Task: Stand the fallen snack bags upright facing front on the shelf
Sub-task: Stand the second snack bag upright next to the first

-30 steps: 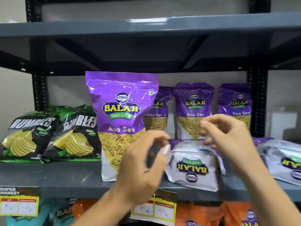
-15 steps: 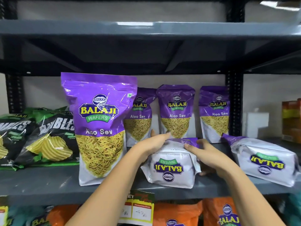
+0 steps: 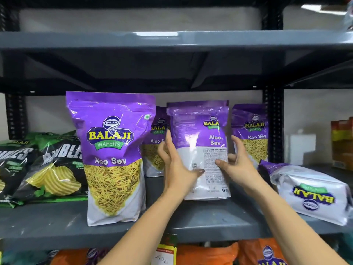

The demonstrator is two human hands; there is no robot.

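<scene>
A purple and white Aloo Sev bag (image 3: 198, 131) stands upright in the middle of the grey shelf (image 3: 57, 224), its printed back side turned toward me. My left hand (image 3: 176, 165) grips its left edge and my right hand (image 3: 238, 163) grips its right edge. To the left a larger Aloo Sev bag (image 3: 112, 155) stands upright facing front. At the right another bag (image 3: 309, 190) lies fallen on its side, its logo upside down. Two more upright bags (image 3: 252, 131) stand at the back, partly hidden.
Green and black chips bags (image 3: 47, 169) lean at the shelf's left. Black uprights (image 3: 272, 121) frame the bay, and a second shelf board (image 3: 172, 40) runs overhead. Orange bags (image 3: 208, 253) and a price tag (image 3: 164, 255) sit below. Coloured boxes (image 3: 342, 142) stand at far right.
The middle bag lay on its side with both my hands on it; now it stands upright between my hands, back side toward me. The view has shifted slightly.
</scene>
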